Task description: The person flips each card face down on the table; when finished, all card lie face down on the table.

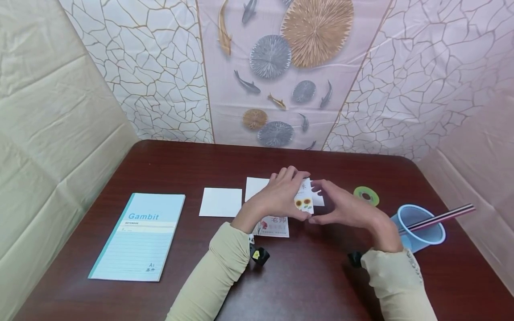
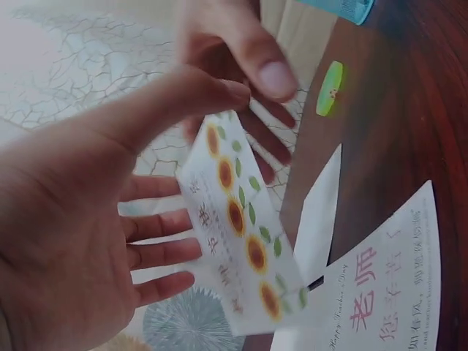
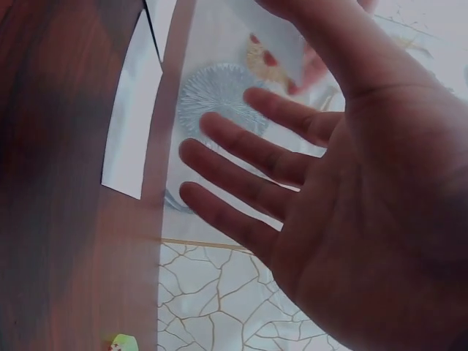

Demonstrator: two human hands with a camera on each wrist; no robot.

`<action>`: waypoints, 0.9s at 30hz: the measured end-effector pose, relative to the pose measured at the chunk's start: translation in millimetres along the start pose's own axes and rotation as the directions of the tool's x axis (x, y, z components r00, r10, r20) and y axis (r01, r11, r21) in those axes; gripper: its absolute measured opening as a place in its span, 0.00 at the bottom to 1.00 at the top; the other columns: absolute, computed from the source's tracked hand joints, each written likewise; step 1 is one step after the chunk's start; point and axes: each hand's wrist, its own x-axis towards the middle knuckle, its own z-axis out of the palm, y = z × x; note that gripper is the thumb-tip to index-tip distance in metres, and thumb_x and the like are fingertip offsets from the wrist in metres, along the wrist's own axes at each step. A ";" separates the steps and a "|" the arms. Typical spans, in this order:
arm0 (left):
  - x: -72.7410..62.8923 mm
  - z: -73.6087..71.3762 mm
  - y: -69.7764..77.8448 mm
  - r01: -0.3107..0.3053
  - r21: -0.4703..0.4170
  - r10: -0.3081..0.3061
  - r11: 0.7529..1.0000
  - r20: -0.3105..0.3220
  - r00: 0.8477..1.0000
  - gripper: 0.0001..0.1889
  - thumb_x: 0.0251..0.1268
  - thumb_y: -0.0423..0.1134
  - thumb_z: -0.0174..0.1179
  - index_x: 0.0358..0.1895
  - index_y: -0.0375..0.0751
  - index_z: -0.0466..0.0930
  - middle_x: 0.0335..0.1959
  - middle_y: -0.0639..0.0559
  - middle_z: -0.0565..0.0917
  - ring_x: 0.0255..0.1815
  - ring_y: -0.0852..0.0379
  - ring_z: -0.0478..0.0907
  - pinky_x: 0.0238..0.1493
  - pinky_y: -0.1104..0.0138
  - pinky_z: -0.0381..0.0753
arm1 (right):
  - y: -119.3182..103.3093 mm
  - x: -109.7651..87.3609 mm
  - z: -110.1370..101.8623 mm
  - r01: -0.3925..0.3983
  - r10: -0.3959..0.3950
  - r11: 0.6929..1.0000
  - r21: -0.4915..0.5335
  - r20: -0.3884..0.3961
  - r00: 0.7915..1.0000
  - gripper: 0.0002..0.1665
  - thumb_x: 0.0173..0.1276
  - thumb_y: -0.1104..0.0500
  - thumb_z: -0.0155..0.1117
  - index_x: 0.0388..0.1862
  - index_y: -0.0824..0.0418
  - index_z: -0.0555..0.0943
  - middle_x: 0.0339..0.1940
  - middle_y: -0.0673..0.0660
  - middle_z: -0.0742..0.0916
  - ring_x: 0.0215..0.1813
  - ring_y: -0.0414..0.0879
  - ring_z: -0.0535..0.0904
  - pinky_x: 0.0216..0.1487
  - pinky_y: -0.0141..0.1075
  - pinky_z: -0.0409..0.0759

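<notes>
In the head view my left hand (image 1: 277, 194) holds a white greeting card (image 1: 305, 204) printed with sunflowers and Chinese characters. The left wrist view shows the sunflower card (image 2: 241, 227) raised at a tilt, its upper corner at the thumb and its far edge by the fingers. To the right of the card is my right hand (image 1: 347, 208), thumb and fingers spread apart. Its palm (image 3: 365, 190) faces the card, with the fingers nearly straight. Below the left hand lies another card (image 1: 277, 228) with a red flower and pink and black lettering, partly covered by that hand.
Blank white cards (image 1: 221, 202) lie left of and behind the hands. A Gambit notebook (image 1: 136, 238) rests at the left. On the right are a green tape roll (image 1: 373, 196) and a blue basket (image 1: 426, 240) with striped sticks (image 1: 441, 217) leaning out. Patterned cloth hangs behind the table.
</notes>
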 end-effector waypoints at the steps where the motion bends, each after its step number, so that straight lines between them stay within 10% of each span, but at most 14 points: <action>1: -0.1 -1.7 -0.3 -0.006 -0.047 0.006 0.999 -0.001 1.000 0.52 0.43 0.62 0.72 0.72 0.45 0.59 0.54 0.53 0.66 0.51 0.58 0.61 0.47 0.65 0.62 | 0.0 0.4 0.8 -0.009 0.009 1.000 0.014 0.014 1.000 0.56 0.48 0.38 0.79 0.71 0.56 0.62 0.63 0.56 0.75 0.63 0.54 0.72 0.63 0.54 0.69; 5: -2.4 -10.1 -2.3 -0.032 -0.291 0.028 0.956 -0.021 0.999 0.49 0.45 0.52 0.73 0.71 0.44 0.57 0.58 0.51 0.66 0.54 0.56 0.66 0.53 0.63 0.66 | 1.0 1.0 3.5 -0.032 0.029 0.998 0.058 0.053 0.998 0.58 0.49 0.42 0.80 0.73 0.55 0.58 0.64 0.57 0.74 0.63 0.55 0.72 0.61 0.54 0.70; 12: -2.8 -14.4 -9.2 -0.113 -0.608 0.104 0.786 -0.050 0.993 0.45 0.50 0.40 0.73 0.68 0.42 0.53 0.61 0.51 0.66 0.67 0.54 0.66 0.61 0.66 0.68 | 7.2 0.1 3.9 -0.020 0.019 0.999 0.040 0.040 0.999 0.59 0.49 0.39 0.80 0.72 0.57 0.59 0.66 0.58 0.72 0.64 0.55 0.71 0.62 0.54 0.70; 15: -3.7 -15.9 -10.1 -0.094 -0.617 0.102 0.782 -0.023 0.995 0.45 0.51 0.40 0.73 0.68 0.42 0.52 0.64 0.49 0.64 0.67 0.55 0.66 0.60 0.66 0.70 | 12.1 -0.5 2.8 -0.017 0.017 1.000 0.018 0.027 1.000 0.57 0.48 0.38 0.79 0.71 0.57 0.61 0.65 0.58 0.72 0.63 0.54 0.70 0.62 0.54 0.70; 21: -11.1 -15.5 -11.7 0.084 -0.202 -0.057 0.976 0.133 0.989 0.49 0.48 0.52 0.74 0.69 0.39 0.54 0.62 0.47 0.64 0.58 0.52 0.67 0.58 0.62 0.70 | 19.6 -6.3 -3.7 -0.076 0.077 0.996 -0.035 0.014 0.997 0.56 0.46 0.42 0.82 0.68 0.60 0.64 0.63 0.59 0.73 0.61 0.56 0.69 0.61 0.57 0.69; 27: -13.5 -4.7 -2.2 0.138 0.268 -0.210 0.954 0.264 0.941 0.52 0.47 0.68 0.68 0.71 0.40 0.60 0.66 0.44 0.64 0.67 0.48 0.61 0.67 0.52 0.61 | 14.8 -11.9 -7.0 -0.151 0.159 0.980 -0.126 0.051 0.986 0.54 0.45 0.43 0.83 0.66 0.62 0.67 0.61 0.63 0.75 0.60 0.57 0.70 0.59 0.59 0.70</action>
